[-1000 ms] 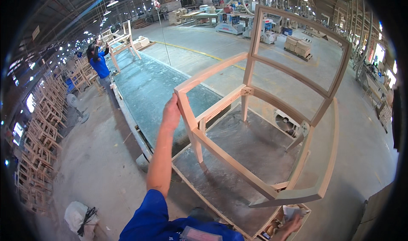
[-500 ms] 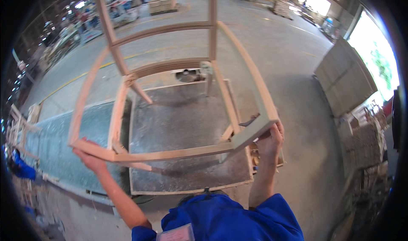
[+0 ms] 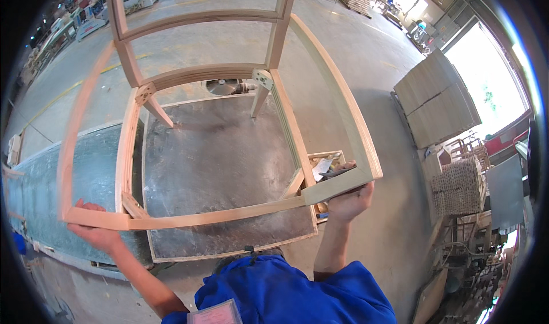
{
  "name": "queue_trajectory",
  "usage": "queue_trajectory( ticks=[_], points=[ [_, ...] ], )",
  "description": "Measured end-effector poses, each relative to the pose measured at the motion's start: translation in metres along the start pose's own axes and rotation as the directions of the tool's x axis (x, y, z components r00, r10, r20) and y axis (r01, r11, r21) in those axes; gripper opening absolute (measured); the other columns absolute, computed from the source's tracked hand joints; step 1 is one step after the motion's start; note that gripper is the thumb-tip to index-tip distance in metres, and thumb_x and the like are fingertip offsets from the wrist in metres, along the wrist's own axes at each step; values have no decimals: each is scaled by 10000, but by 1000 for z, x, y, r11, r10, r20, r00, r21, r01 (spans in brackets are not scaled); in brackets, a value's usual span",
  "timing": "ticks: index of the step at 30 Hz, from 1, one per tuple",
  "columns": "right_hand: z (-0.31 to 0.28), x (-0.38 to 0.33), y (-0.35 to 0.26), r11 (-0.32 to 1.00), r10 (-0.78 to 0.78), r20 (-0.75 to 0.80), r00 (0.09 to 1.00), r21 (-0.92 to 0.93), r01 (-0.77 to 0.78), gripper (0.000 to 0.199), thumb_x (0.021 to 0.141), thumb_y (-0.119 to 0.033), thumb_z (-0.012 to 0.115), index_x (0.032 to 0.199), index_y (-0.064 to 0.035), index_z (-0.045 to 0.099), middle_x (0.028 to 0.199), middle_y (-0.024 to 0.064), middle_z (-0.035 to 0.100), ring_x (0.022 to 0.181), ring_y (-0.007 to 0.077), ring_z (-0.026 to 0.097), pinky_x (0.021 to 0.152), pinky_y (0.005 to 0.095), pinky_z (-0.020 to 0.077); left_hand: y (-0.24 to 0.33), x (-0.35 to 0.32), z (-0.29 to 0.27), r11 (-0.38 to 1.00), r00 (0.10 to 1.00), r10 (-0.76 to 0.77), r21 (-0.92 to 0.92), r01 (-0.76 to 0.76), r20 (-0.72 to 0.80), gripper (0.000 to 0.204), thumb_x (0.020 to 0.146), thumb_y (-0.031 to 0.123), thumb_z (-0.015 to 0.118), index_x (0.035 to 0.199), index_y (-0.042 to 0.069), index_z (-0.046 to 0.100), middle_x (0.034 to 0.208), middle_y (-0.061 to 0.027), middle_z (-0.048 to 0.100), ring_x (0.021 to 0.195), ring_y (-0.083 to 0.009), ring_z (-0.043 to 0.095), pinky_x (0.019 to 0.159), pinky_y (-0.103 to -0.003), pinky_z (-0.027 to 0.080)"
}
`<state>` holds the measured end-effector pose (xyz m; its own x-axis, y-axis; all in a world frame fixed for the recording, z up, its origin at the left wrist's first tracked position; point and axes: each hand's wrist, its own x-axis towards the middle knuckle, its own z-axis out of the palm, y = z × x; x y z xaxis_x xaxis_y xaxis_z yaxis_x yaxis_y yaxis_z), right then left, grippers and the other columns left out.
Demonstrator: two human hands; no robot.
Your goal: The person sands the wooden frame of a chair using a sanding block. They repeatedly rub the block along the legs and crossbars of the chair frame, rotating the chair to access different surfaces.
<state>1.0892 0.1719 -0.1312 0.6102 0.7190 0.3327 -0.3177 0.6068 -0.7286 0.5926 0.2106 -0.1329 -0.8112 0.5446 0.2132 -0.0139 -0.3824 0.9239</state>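
Note:
A bare wooden armchair frame point(image 3: 217, 216), with open back, curved arms and an open seat, stands tilted over a dark-topped workbench point(image 3: 200, 158). My left hand point(image 3: 102, 236) is closed round its near left arm corner, fingers showing above the wood and palm below. At the near right arm corner my right hand point(image 3: 350, 203) grips from underneath, with fingertips over the inner edge. A flat dark piece point(image 3: 336, 174) shows by those fingertips; whether I hold it too, I cannot make out.
A small wooden box point(image 3: 327, 154) with paper and small items sits at the bench's right. Beyond the bench is a round metal disc point(image 3: 224, 86). A greenish table point(image 3: 34, 169) adjoins on the left. Stacked boards point(image 3: 437, 98) and bundled wood pieces point(image 3: 457, 192) stand at right.
The armchair frame and both my hands have shifted left in the picture, the near left corner sinking lower. My view has turned a little right. Both hands keep their grip.

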Motion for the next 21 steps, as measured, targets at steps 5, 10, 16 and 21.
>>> queue_trajectory(
  ticks=[5, 10, 16, 21],
  points=[
    [-44, -30, 37, 965, -150, 34, 988, -210, 154, 444, 1023, -393, 411, 1099, -3, 612, 1019, 148, 644, 951, 294, 630, 878, 458, 524, -1, -7, 18, 972, 992, 129, 196, -127, 1, 638, 1067, 508, 231, 1160, -24, 573, 727, -49, 474, 672, -165, 434, 621, -292, 399],
    [5, 0, -8, 996, 1, -150, 989, -83, -14, 465, 1022, -409, 380, 1088, -16, 620, 974, 120, 647, 894, 293, 635, 796, 470, 543, -10, 5, -5, 999, 998, 50, 23, -49, -44, 652, 1027, 462, 275, 1152, -99, 583, 753, -82, 466, 709, -207, 433, 662, -341, 396],
    [-27, -52, 22, 908, -125, -211, 969, -419, 26, 450, 1010, -388, 385, 1127, -20, 615, 1089, 140, 627, 1020, 280, 621, 943, 477, 517, -7, 12, -12, 1000, 999, 13, 19, -12, -35, 645, 993, 391, 263, 1194, -151, 550, 802, -131, 464, 757, -256, 429, 725, -409, 418],
    [3, -17, 0, 966, -171, -125, 977, -218, 141, 511, 1014, -417, 361, 1237, -13, 580, 1140, 161, 614, 1072, 308, 610, 965, 492, 503, -9, 17, -24, 990, 997, 11, 139, -1, -73, 657, 977, 380, 248, 1197, -172, 527, 822, -159, 474, 784, -277, 444, 770, -419, 429]
  ],
)
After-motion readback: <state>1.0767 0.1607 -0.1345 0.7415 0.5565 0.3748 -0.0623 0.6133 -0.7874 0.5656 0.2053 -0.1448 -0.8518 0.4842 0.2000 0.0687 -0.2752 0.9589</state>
